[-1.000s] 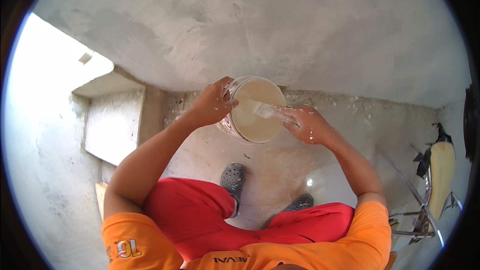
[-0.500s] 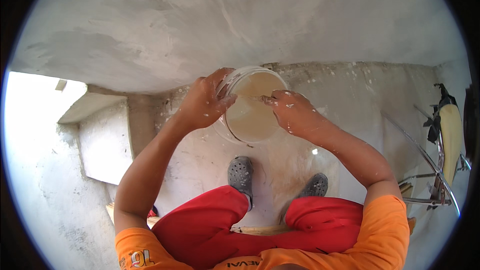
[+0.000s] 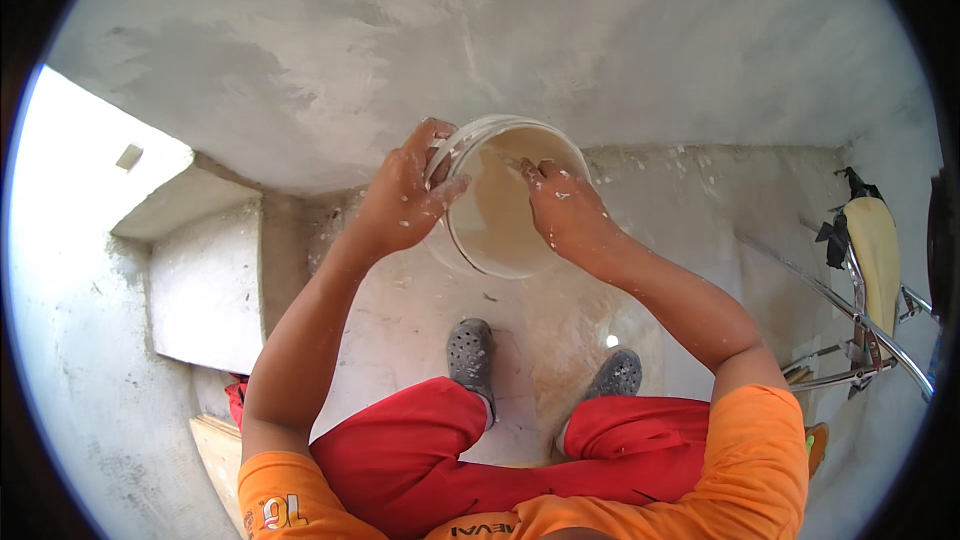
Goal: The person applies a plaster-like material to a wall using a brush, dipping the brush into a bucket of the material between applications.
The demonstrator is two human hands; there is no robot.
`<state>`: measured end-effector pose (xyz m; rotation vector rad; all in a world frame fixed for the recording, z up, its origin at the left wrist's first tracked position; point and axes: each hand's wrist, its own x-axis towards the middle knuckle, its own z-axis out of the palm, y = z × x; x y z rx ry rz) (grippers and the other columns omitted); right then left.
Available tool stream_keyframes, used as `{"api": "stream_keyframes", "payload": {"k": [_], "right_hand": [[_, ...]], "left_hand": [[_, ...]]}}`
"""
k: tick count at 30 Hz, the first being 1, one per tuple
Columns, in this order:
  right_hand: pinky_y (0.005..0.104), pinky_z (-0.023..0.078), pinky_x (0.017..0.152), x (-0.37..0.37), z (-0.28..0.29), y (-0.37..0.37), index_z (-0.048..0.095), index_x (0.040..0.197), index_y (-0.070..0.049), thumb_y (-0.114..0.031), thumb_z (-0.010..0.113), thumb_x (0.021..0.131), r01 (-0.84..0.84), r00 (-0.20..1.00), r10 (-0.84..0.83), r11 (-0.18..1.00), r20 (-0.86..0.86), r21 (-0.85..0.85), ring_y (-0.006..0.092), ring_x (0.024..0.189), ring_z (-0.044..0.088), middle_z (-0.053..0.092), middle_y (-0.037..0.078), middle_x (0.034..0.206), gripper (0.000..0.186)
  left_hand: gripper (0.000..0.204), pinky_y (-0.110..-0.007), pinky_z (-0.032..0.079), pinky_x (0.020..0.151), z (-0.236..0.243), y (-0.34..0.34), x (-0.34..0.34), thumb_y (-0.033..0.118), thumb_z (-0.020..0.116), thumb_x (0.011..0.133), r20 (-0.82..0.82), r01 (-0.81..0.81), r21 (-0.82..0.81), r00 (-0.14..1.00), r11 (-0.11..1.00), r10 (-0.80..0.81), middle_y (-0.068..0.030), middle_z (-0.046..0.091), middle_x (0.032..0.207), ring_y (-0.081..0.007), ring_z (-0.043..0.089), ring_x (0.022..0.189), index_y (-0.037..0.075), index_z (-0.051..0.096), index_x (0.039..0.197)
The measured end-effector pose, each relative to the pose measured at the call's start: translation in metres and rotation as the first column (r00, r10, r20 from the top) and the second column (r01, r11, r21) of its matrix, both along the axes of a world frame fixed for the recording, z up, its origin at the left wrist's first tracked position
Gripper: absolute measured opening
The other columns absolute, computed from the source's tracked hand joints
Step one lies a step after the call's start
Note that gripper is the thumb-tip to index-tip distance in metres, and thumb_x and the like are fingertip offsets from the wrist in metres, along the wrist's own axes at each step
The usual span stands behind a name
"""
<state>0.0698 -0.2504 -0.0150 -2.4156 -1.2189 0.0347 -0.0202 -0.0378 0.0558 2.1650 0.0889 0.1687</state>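
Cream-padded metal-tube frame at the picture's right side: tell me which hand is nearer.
Right. The right hand is over the opening of the white round plastic bucket, left of the metal frame; the left hand is farther left, gripping the bucket's rim.

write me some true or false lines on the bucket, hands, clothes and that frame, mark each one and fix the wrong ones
1. The left hand holds the rim of the white bucket. True.
2. The white bucket is sealed shut. False: it is open, with pale liquid inside.
3. The right hand hangs idle away from the white bucket. False: it is at the opening, holding a paintbrush that is mostly hidden.
4. Both shoes are grey clogs with holes. True.
5. The trousers are blue. False: they are red.
6. A metal frame with a cream pad shows on the right. True.
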Motion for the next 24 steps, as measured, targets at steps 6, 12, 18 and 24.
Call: {"api": "stream_keyframes", "payload": {"k": [6, 12, 18, 24], "right_hand": [[0.0457, 0.057, 0.076, -0.01, 0.041, 0.021, 0.063, 0.118, 0.005, 0.004, 0.057, 0.082, -0.114, 0.993, 0.111, 0.992, 0.044, 0.061, 0.0405, 0.089, 0.068, 0.065, 0.024, 0.102, 0.036], [0.0451, 0.055, 0.079, -0.017, 0.073, 0.056, 0.068, 0.117, -0.003, -0.001, 0.059, 0.086, -0.336, 0.942, 0.333, 0.939, 0.047, 0.075, 0.0391, 0.087, 0.068, 0.067, 0.02, 0.099, 0.033], [0.0441, 0.054, 0.084, -0.029, 0.116, 0.084, 0.073, 0.111, -0.004, -0.003, 0.06, 0.086, -0.517, 0.834, 0.509, 0.856, -0.212, 0.021, 0.0395, 0.094, 0.068, 0.071, 0.021, 0.101, 0.028], [0.0434, 0.053, 0.086, -0.034, 0.13, 0.108, 0.075, 0.105, -0.003, -0.004, 0.064, 0.081, -0.607, 0.784, 0.61, 0.792, -0.114, 0.067, 0.0392, 0.095, 0.068, 0.071, 0.022, 0.103, 0.027]], "left_hand": [[0.037, -0.034, 0.046, 0.069, 0.059, -0.009, -0.01, 0.009, 0.071, 0.082, 0.048, 0.06, 0.001, 0.997, 0.998, -0.06, -0.0101, 0.058, 0.074, -0.0172, 0.053, 0.069, 0.001, 0.052, 0.113], [0.036, -0.027, 0.042, 0.064, 0.128, 0.022, 0.007, 0.005, 0.068, 0.068, 0.056, -0.026, 0.139, 0.998, 0.99, 0.018, -0.0009, 0.048, 0.076, -0.0105, 0.046, 0.071, 0.001, 0.054, 0.101], [0.025, -0.027, 0.042, 0.062, 0.153, 0.044, -0.006, 0.0, 0.061, 0.068, -0.019, -0.007, 0.035, 1.0, 0.999, 0.007, 0.0008, 0.044, 0.071, -0.0103, 0.047, 0.066, -0.001, 0.055, 0.092], [0.023, -0.025, 0.04, 0.06, 0.145, 0.076, -0.03, -0.003, 0.056, 0.069, 0.194, -0.011, -0.346, 0.977, 0.938, 0.084, 0.002, 0.045, 0.073, -0.009, 0.045, 0.063, 0.003, 0.054, 0.091]]}}
